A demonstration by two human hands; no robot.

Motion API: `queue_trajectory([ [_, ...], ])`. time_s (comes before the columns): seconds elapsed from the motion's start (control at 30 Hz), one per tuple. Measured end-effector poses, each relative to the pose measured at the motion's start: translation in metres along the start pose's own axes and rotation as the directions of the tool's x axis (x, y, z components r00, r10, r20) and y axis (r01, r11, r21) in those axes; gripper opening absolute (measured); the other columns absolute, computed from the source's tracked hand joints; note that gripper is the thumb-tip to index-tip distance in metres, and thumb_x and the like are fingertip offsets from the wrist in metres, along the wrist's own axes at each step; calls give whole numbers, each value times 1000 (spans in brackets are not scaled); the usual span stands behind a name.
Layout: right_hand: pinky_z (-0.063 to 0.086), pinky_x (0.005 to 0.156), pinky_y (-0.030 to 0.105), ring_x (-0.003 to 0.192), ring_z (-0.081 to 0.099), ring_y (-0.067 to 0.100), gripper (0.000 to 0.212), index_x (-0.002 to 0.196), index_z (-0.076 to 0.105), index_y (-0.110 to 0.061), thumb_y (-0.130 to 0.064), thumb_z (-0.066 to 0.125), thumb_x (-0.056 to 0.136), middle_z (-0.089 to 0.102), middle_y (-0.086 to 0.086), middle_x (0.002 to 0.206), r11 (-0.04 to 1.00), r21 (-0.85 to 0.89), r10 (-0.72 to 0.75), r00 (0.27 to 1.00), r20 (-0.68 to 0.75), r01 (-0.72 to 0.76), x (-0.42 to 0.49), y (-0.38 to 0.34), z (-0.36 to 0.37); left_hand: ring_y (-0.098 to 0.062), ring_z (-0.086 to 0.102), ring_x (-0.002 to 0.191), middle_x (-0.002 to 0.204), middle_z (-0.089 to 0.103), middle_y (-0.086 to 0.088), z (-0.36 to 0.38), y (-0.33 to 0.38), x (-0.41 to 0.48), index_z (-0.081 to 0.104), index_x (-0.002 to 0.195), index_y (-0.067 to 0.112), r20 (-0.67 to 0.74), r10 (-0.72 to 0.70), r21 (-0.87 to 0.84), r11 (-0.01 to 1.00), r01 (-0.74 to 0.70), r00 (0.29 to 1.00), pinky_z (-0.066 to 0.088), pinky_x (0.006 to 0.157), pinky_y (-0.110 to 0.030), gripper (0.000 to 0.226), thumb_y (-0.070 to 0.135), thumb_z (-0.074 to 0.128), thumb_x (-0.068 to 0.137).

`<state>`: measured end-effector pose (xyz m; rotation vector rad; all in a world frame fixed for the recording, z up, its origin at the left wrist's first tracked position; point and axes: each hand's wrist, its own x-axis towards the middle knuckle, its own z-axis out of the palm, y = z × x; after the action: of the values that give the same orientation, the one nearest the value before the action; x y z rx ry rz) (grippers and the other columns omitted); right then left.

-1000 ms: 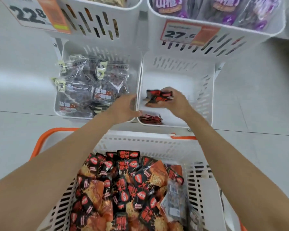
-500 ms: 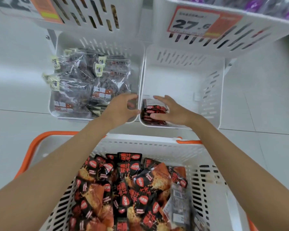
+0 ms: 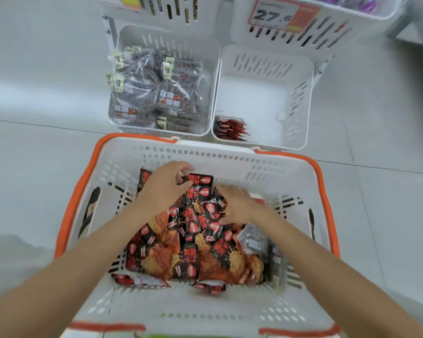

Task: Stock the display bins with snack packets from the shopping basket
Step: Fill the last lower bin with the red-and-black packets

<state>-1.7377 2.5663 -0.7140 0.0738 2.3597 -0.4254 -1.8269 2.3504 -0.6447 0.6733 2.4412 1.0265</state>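
Both hands have left the right bin [image 3: 300, 98] and are back in the basket [image 3: 205, 154]. Left hand [image 3: 166, 191] pinches the top edge of a packet [image 3: 200, 181]. Right hand [image 3: 237, 204] lies on the pile [image 3: 205, 252], blurred; grip cannot be told. Stack [image 3: 230, 129] sits in the bin's near-left corner. Step, as judged: gathering the next batch. Next move calls for a firm handful, lifted to the bin and set beside the stack.

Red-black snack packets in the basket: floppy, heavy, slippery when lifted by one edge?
Probably floppy: the snack packets lie crumpled and overlapping in the shopping basket. Likely light: the left hand pinches one by its top edge. The film looks glossy, so it may slip.
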Motion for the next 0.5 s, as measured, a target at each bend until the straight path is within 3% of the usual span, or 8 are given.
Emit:
queue_trajectory([
  [0.07,7,119,57,147,19,29,91,154,24,-19,-49,72,82,24,10,158,992,-114,64,998,9,-63,4,2,8,-14,61,87,113,61,2,3,-14,-16,62,121,23,91,-115,-23,993,117,989,53,89,-35,32,19,69,90],
  [0.17,37,102,40,123,50,32,53,131,57,-11,-40,68,88,56,12,127,999,-32,-24,997,-75,22,-4,-4,-6,-16,62,91,116,63,0,-2,-27,-28,61,117,26,123,-218,-125,964,233,968,52,93,-40,31,18,70,89],
  [0.3,44,85,31,107,61,24,33,120,64,-16,-32,65,92,65,3,116,975,192,-61,963,-262,115,-39,-16,-45,-16,58,106,123,58,3,-7,-19,-32,57,123,26,102,-235,-244,936,253,967,48,99,-39,40,25,73,87],
  [0.37,48,74,30,88,67,15,13,103,67,-18,-26,66,92,69,-2,99,881,414,-76,933,-352,228,-57,-29,-64,-9,52,116,128,53,12,-9,-7,-34,51,132,27,148,-200,-253,939,233,968,42,103,-33,58,38,77,81],
  [0.43,57,72,37,84,71,21,12,101,68,-14,-23,66,93,72,8,98,699,645,-30,913,-407,310,-66,-44,-74,-7,57,114,124,59,15,-11,7,-37,54,127,30,219,-190,-351,900,259,957,43,101,-32,65,50,78,70],
  [0.5,60,77,42,92,71,29,13,107,66,-18,-22,63,95,72,13,104,528,771,30,900,-435,355,-68,-56,-76,-13,62,109,122,62,7,-13,19,-38,54,118,29,304,-231,-609,699,375,924,48,99,-35,68,50,81,59],
])
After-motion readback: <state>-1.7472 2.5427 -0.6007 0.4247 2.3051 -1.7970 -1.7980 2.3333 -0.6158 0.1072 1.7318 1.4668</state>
